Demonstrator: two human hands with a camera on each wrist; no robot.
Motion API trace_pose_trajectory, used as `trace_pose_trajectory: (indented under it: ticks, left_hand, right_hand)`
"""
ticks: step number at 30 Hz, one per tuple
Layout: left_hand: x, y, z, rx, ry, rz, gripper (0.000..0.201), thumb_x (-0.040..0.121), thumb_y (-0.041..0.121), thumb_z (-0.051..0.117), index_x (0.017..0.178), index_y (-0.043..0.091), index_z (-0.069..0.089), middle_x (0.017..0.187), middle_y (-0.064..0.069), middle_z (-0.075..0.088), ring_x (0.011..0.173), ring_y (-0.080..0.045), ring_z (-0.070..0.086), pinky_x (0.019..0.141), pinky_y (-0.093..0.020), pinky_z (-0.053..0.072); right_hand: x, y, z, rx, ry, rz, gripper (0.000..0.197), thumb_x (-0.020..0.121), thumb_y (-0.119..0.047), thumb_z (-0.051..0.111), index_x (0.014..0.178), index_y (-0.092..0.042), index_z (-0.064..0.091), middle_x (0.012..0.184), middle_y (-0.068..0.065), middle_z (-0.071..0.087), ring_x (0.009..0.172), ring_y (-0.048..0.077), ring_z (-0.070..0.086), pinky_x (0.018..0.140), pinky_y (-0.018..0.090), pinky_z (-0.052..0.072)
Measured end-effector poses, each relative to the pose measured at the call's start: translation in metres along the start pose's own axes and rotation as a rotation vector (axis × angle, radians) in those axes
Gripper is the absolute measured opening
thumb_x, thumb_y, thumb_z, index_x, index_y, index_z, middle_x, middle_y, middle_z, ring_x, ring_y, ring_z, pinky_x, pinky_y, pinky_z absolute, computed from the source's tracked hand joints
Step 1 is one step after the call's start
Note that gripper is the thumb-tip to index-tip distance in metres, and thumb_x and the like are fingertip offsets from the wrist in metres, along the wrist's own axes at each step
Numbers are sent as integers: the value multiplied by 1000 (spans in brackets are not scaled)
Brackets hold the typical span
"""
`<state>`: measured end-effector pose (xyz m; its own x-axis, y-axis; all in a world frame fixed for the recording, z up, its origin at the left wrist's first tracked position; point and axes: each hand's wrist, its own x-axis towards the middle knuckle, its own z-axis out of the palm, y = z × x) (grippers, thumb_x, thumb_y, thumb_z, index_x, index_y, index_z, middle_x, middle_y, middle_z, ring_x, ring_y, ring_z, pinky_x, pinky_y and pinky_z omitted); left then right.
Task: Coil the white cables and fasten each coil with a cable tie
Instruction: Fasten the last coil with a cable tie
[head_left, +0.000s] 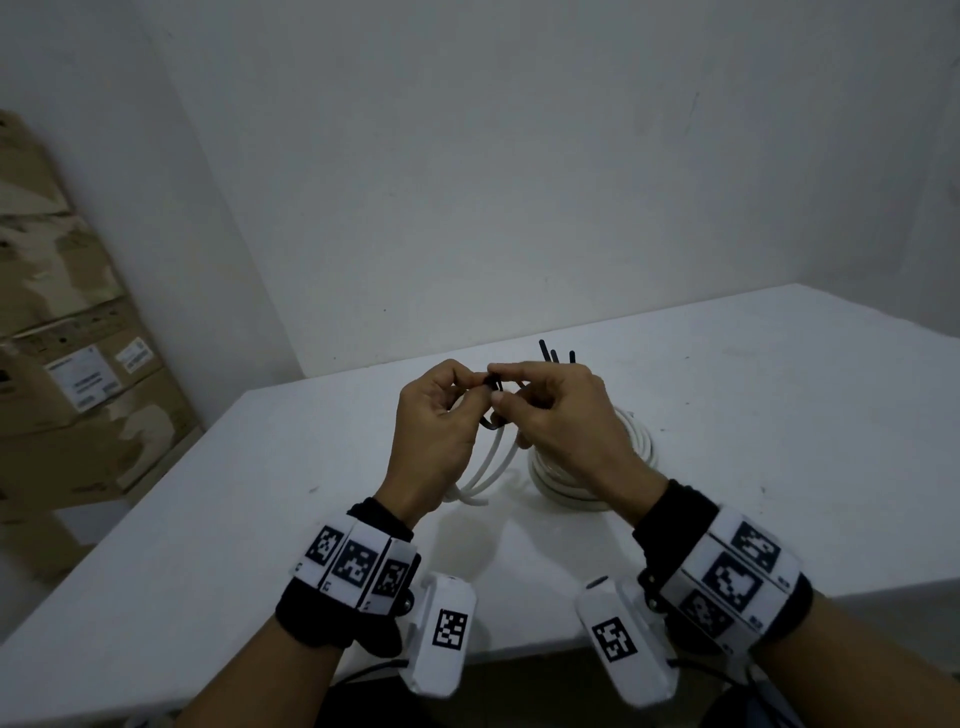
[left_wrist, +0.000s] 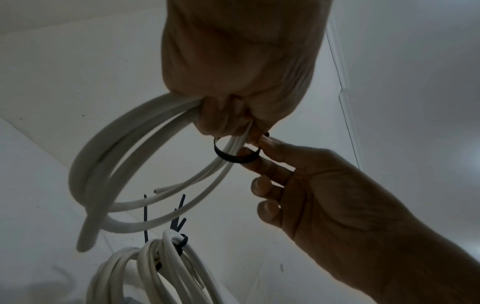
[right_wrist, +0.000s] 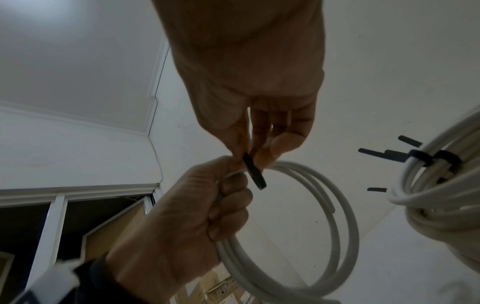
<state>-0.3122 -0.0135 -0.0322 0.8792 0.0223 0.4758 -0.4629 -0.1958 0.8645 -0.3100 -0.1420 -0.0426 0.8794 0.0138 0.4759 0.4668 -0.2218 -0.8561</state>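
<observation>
My left hand (head_left: 441, 410) grips a loose coil of white cable (head_left: 491, 465) above the table; the coil (left_wrist: 109, 164) hangs below the fist, its cut end free. A black cable tie (left_wrist: 235, 156) loops around the coil's strands just under my left fingers. My right hand (head_left: 545, 410) pinches that cable tie (right_wrist: 254, 174) between thumb and forefinger, right against my left hand (right_wrist: 197, 216). The right hand (left_wrist: 311, 185) has its other fingers loosely curled. The coil (right_wrist: 324, 226) shows about three turns.
A pile of finished white coils (head_left: 597, 467) bound with black ties (head_left: 553, 353) lies on the white table (head_left: 260, 519) under my right hand; the same pile (left_wrist: 161, 267) is below the held coil. Cardboard boxes (head_left: 67, 364) stand at the left by the wall.
</observation>
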Motion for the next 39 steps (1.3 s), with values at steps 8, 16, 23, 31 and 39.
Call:
trace_pose_trajectory:
  ticks: [8, 16, 23, 31, 39]
  left_hand:
    - [8, -2, -8, -68, -233, -274, 11, 94, 15, 57, 88, 7, 59, 44, 7, 36, 35, -7, 21, 37, -14, 17]
    - [4, -2, -11, -190, -448, -451, 11, 95, 35, 51, 95, 24, 48, 53, 7, 32, 40, -7, 17, 39, -10, 14]
    - [0, -1, -10, -171, -439, -632, 10, 97, 29, 48, 89, 25, 54, 54, 4, 25, 38, -6, 14, 39, -12, 7]
    - [-3, 3, -7, -161, -526, -695, 19, 97, 23, 42, 83, 22, 55, 51, 5, 23, 35, -6, 14, 38, -10, 8]
    - [-6, -12, -25, -261, -385, -757, 21, 94, 24, 48, 76, 19, 58, 47, 7, 20, 33, -6, 13, 36, -8, 9]
  right_hand:
    - [13, -2, -13, -153, -17, -119, 10, 89, -9, 59, 82, -6, 64, 63, 2, 65, 52, 12, 63, 47, 18, 46]
    - [19, -3, -13, -264, -44, -212, 12, 88, -15, 63, 77, -9, 63, 69, 0, 65, 64, 19, 59, 67, 33, 49]
    - [37, -17, -21, -302, 3, -189, 11, 92, -12, 55, 81, -11, 57, 65, -13, 52, 62, 9, 51, 60, 24, 38]
    - [60, -23, -28, -371, -44, -108, 27, 92, -12, 53, 67, -21, 46, 71, -14, 53, 82, 19, 63, 64, 24, 43]
    - [43, -22, -46, 35, -344, 144, 46, 91, -54, 44, 96, -12, 62, 85, 8, 72, 72, 19, 68, 60, 29, 49]
